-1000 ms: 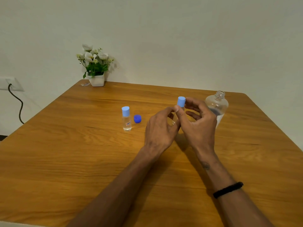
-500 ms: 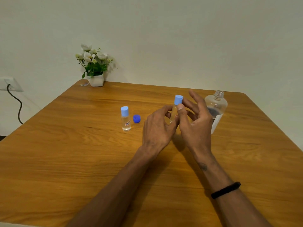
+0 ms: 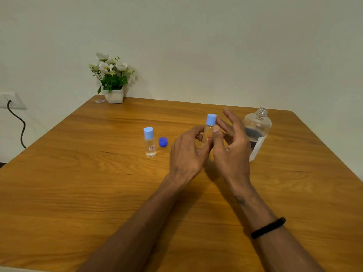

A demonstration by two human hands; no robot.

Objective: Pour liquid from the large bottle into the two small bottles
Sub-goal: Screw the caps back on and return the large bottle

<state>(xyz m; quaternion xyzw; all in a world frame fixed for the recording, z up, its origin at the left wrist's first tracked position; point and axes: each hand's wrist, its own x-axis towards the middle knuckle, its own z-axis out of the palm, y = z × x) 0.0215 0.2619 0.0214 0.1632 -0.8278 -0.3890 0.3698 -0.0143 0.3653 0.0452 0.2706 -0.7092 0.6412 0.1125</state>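
Note:
My left hand (image 3: 187,152) holds a small clear bottle (image 3: 208,132) with a light blue cap (image 3: 211,119) upright at the table's middle. My right hand (image 3: 229,146) is just right of it, fingers spread and straight, thumb tip against the bottle below the cap. A second small bottle (image 3: 150,143) with a light blue cap stands to the left. The large clear bottle (image 3: 257,130), uncapped, stands behind my right hand, partly hidden. Its dark blue cap (image 3: 163,141) lies beside the left small bottle.
The wooden table (image 3: 78,183) meets a white wall at its far edge. A white pot of flowers (image 3: 112,81) sits at the far left corner. A wall socket with a black cable (image 3: 17,122) is left of the table.
My right fingers have let go of the light blue cap and spread open. My left hand keeps the small bottle, which has shifted slightly left.

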